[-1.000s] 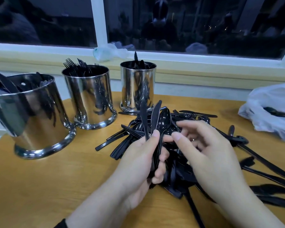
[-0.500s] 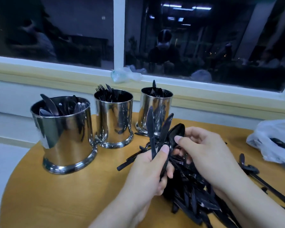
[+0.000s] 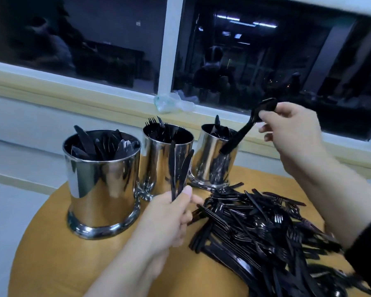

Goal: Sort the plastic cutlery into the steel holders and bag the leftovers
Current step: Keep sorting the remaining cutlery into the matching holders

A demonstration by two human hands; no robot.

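Three steel holders stand in a row on the round wooden table (image 3: 51, 243), under the dark window (image 3: 266, 61). The left holder (image 3: 101, 189), the biggest in view, is full of black knives. Just beside it, the middle holder (image 3: 159, 168) has forks standing tines up. The right holder (image 3: 212, 163) sits nearest the sill, with a few dark pieces poking above its rim; they look like spoons, though I can't be sure.

In front of the middle holder, the left hand (image 3: 169, 215) is curled round the handles of two knives (image 3: 179, 168), thumb pressed against them, blades pointing up.

To the right of that hand, a big pile (image 3: 261, 228) of loose black cutlery lies on the table, spreading toward the near right edge, with forks and knives jumbled together.

Above and to the right, the right hand (image 3: 291, 133) pinches a black spoon (image 3: 246, 127) by its bowl end. The spoon hangs slanted, its handle end down over the right holder's rim.

On the windowsill, behind the holders, lies a crumpled clear plastic bag (image 3: 171, 102).
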